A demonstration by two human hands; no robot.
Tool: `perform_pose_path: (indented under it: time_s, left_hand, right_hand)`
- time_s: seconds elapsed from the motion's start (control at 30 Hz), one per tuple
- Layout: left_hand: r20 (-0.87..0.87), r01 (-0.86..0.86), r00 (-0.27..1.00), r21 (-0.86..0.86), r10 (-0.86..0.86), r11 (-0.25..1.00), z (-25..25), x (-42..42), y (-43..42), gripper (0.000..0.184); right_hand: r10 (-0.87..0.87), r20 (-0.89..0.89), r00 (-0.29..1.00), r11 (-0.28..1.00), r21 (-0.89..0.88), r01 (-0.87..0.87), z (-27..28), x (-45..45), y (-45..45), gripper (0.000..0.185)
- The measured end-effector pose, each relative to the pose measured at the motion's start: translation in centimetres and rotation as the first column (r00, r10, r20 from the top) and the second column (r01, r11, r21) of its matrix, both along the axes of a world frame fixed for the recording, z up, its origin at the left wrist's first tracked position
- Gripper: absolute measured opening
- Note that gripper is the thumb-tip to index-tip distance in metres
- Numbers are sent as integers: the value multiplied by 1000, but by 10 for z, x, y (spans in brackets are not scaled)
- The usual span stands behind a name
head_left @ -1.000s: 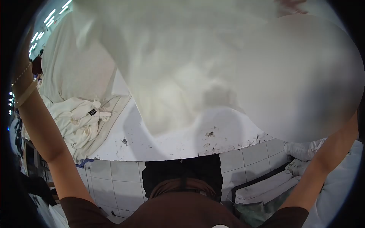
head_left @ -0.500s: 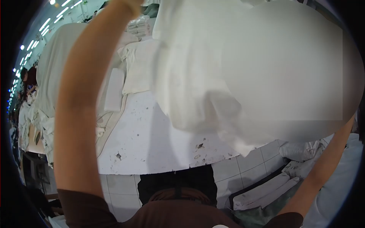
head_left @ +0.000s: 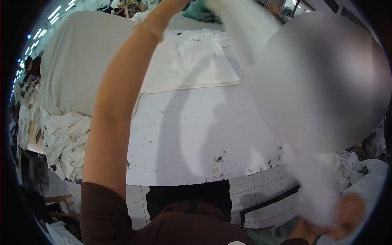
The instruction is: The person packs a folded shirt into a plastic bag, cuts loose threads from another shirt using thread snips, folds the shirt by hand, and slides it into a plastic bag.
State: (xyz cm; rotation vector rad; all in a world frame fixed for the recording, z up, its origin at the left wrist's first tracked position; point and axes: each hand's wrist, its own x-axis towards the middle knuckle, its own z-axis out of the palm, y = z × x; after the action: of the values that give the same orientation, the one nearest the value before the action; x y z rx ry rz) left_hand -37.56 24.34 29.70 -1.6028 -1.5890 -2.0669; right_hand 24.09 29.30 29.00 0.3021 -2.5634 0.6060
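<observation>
A length of white cloth [head_left: 315,188], smeared by motion, hangs on the right side. Its lower end is in my right hand [head_left: 348,215], low at the right, with the fingers closed round it. My left hand [head_left: 176,5] is raised at the top edge, where the frame cuts off its fingers. Beside it, more of the white fabric [head_left: 245,30] stretches up out of view. A large blurred patch hides the middle of the cloth. On the table below my left forearm lies a flat white T-shirt [head_left: 183,63] with small dark print near its neck.
The white table [head_left: 179,139] has a chipped front edge close to my body. Left stands a tall pile under a pale cover [head_left: 87,53], with crumpled white fabric [head_left: 67,139] below it. A green bag [head_left: 201,10] is beyond the table. Pale bundles [head_left: 271,210] rest low right.
The white cloth has swung right and off the table's middle, uncovering the T-shirt. My right hand has come into view low at the right; my left arm has shifted right.
</observation>
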Motion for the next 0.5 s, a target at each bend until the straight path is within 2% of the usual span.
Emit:
perform_pose_path:
  time_s: [0.03, 0.07, 0.13, 0.17, 0.2, 0.23, 0.27, 0.3, 0.37, 0.4, 0.43, 0.47, 0.5]
  left_hand:
    - [14, -143, 989, -50, 144, 988, -25, 7, -29, 17]
    - [19, -280, 959, -105, 284, 954, -51, 4, -56, 16]
    - [-86, -330, 944, -228, 319, 916, -110, -21, -107, 28]
    - [-3, -353, 927, -347, 376, 869, -147, -47, -135, 28]
    - [67, -393, 878, -467, 475, 793, -177, -49, -167, 28]
    - [204, -288, 878, -498, 434, 818, -214, -70, -201, 30]
    - [194, -334, 834, -568, 517, 752, -229, -58, -228, 33]
    - [176, -374, 782, -634, 598, 677, -246, -37, -257, 37]
    - [177, -348, 727, -737, 663, 579, -287, -13, -310, 39]
    - [-50, -465, 729, -769, 682, 440, -310, 10, -329, 37]
    - [-274, -576, 704, -761, 655, 300, -330, 39, -350, 36]
    - [-238, -573, 704, -747, 669, 338, -339, 85, -364, 33]
    - [-148, -520, 674, -790, 724, 323, -342, 129, -373, 30]
  right_hand:
    - [77, 298, 951, 995, -83, -55, -5, -45, -21, 17]
    - [211, 390, 896, 965, -228, -128, -35, -82, -41, 17]
    - [451, 524, 723, 843, -517, -151, -95, -157, -80, 23]
    - [543, 555, 630, 776, -619, -123, -122, -184, -101, 31]
    - [598, 441, 670, 701, -693, -170, -160, -207, -128, 35]
    - [618, 428, 660, 686, -703, -187, -186, -225, -150, 37]
    - [639, 415, 648, 670, -713, -204, -207, -234, -163, 38]
    - [647, 415, 640, 659, -726, -196, -227, -235, -165, 38]
    - [645, 332, 688, 656, -702, -277, -257, -232, -173, 39]
    - [629, 363, 688, 652, -728, -212, -261, -226, -158, 36]
    - [546, 391, 741, 637, -768, -64, -270, -218, -135, 33]
    - [459, 431, 777, 605, -792, 82, -277, -209, -107, 31]
    - [253, 510, 822, 615, -741, 270, -278, -200, -73, 27]
